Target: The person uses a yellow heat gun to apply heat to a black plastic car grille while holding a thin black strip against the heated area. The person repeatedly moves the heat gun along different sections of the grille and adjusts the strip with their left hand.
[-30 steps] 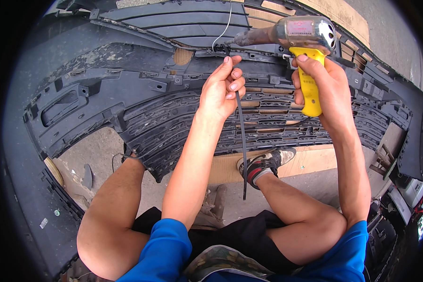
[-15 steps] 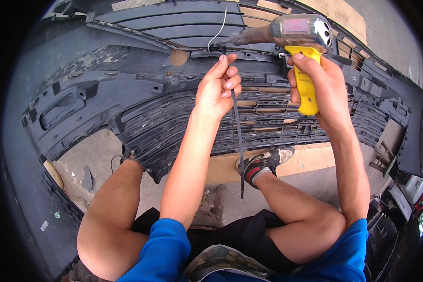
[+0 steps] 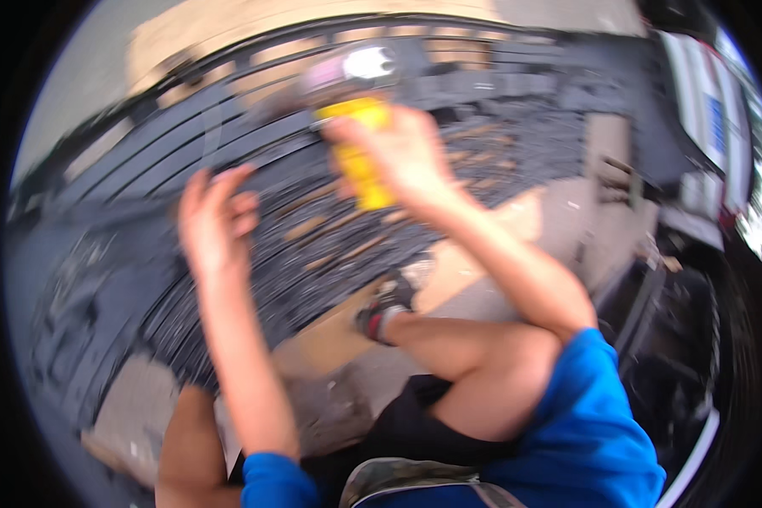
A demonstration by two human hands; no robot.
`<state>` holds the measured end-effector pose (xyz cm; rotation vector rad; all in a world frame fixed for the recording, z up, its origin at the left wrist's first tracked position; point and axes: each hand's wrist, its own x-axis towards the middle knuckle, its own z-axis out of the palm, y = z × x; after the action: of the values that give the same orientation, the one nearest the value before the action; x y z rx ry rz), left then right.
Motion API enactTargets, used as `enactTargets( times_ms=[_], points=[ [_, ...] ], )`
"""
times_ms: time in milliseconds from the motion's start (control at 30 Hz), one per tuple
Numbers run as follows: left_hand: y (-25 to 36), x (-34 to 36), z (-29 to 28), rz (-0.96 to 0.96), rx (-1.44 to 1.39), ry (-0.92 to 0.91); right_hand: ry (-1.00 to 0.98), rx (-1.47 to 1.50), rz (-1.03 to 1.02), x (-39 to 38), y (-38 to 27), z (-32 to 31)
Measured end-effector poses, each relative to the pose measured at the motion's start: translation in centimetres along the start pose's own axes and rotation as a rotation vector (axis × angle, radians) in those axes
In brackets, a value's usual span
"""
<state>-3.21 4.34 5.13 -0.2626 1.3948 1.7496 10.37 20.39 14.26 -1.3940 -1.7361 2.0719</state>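
Right hand: it was wrapped shut around the yellow handle of a heat gun, the grey body and bright end of the tool blurred above the knuckles
Left hand: it was raised over the dark car bumper, fingers loosely curled; the blur hid whether anything lay between them, so I could not tell
Where the work sat: the bumper arched across the upper picture, its grille slats just under both hands; the person sat on the ground with a shoe against it
Risk, heat: with the view swinging, the gun's nozzle could have wandered over the plastic or toward the left fingers, which were near it
Risk, grip: a fast head turn meant the eyes were off the tool; the hot end could have touched the bare knee
Risk, bumper: lingering heat on one slat could have warped it
Change from earlier: the whole view had tilted and smeared, the bumper now ran up to the right
Change, thin dark strip: it hung from the left hand half a second before; here it no longer showed
Change, hands: they had drawn further apart
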Motion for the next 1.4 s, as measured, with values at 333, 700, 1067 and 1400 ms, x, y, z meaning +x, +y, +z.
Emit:
enactTargets(
  times_ms=[333,700,1067,1400],
  points=[
    [-1.1,6.9,-2.2,0.125,0.113,-0.208,0.033,0.268,-0.041,-1.7,2.1,-3.0],
    [5.3,10.0,-0.2,0.374,0.903,-0.059,-0.03,0.074,-0.027,-1.8,1.8,0.2],
    [3.9,10.6,-2.5,0.444,0.673,-0.181,-0.101,-0.199,-0.032,-1.8,0.6,3.5],
    [3.9,11.1,-2.3,0.418,0.663,-0.223,-0.116,-0.331,-0.037,-1.1,1.2,5.1]
  ],
)
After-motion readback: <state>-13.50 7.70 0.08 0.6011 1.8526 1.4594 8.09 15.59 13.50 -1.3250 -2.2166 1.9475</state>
